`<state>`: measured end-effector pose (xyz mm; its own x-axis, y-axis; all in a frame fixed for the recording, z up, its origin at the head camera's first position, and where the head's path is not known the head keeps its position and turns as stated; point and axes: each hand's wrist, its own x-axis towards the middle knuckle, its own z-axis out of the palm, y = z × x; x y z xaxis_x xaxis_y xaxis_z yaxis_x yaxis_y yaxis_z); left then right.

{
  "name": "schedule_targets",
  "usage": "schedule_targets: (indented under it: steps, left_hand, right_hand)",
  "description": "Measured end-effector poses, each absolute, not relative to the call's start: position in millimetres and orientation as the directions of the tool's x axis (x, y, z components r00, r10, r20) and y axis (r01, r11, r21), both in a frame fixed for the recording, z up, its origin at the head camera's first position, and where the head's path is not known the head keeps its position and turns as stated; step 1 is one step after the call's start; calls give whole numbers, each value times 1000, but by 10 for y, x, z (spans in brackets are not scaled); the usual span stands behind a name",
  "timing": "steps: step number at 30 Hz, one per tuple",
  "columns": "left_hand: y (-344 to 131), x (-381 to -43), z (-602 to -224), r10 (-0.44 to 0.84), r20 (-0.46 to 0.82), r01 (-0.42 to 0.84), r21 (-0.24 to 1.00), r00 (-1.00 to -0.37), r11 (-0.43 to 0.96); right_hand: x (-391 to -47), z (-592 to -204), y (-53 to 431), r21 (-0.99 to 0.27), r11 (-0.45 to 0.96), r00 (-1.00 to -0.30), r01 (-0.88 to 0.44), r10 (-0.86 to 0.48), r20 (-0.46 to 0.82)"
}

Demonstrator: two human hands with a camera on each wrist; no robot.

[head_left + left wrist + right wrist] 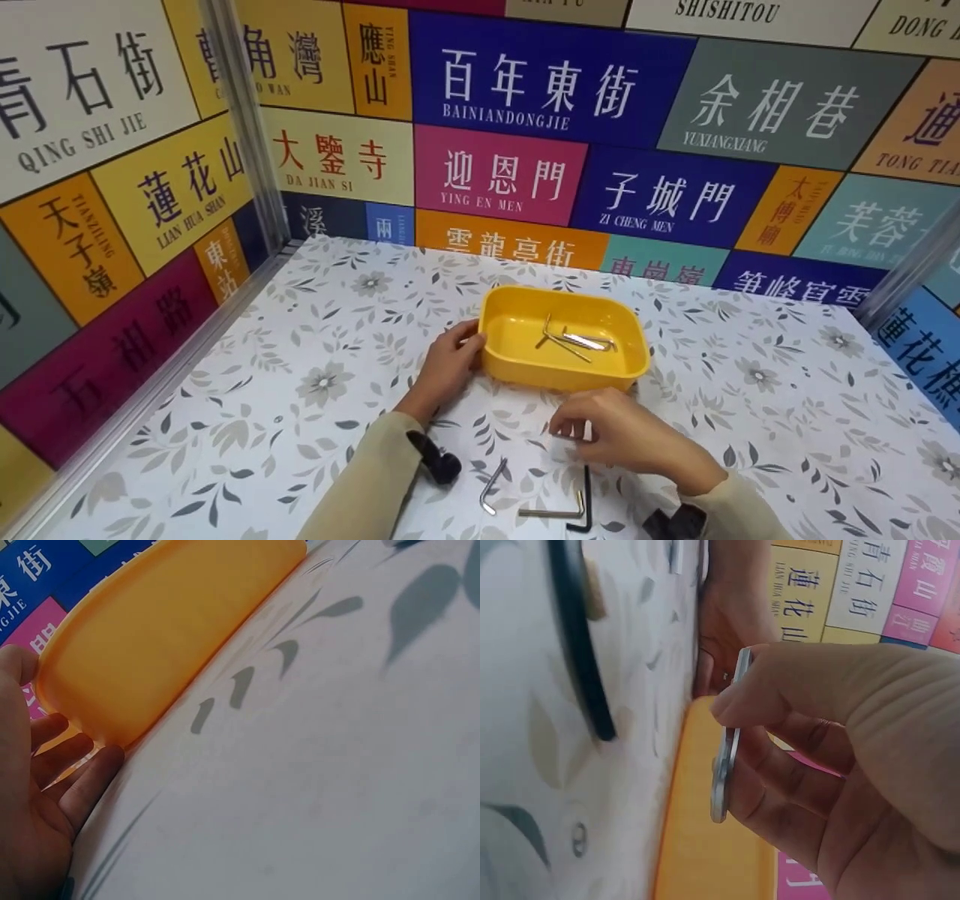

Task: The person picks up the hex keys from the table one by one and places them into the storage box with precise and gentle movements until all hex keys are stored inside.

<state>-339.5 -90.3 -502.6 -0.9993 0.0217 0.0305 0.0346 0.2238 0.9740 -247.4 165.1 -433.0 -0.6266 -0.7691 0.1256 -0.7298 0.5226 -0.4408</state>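
Note:
A yellow plastic basin (555, 377) stands on the table with several metal hex keys (574, 345) lying inside. My left hand (448, 365) grips its left end, thumb by the rim and fingers against the outer wall (161, 637). Just in front of the basin, my right hand (619, 431) pinches a silver hex key (720, 791) between thumb and fingers; part of it is hidden behind the thumb. Below that hand on the table lie a black hex key (588, 495) and a brass-toned one (544, 514). A smaller silver hex key (489, 491) lies farther left.
The table is covered by a white cloth (315, 442) with grey leaves and flowers. Panels of coloured street-name signs (499, 169) rise along the back and left edges, close behind the basin. A dark wrist camera (442, 465) sits at the left sleeve.

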Motion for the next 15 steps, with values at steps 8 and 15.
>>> schedule_targets:
  steps: [8, 15]
  left_hand:
    - [-912, -3408, -5030, 26, 34, 39, 974, -999, 223]
    - [-911, -3380, -5025, 23, 42, 46, 970, -999, 237]
  right_hand:
    - [-2620, -4138, 1773, -476, 554, -682, -683, -716, 145]
    - [-2849, -4001, 1860, -510, 584, -740, -631, -651, 170]
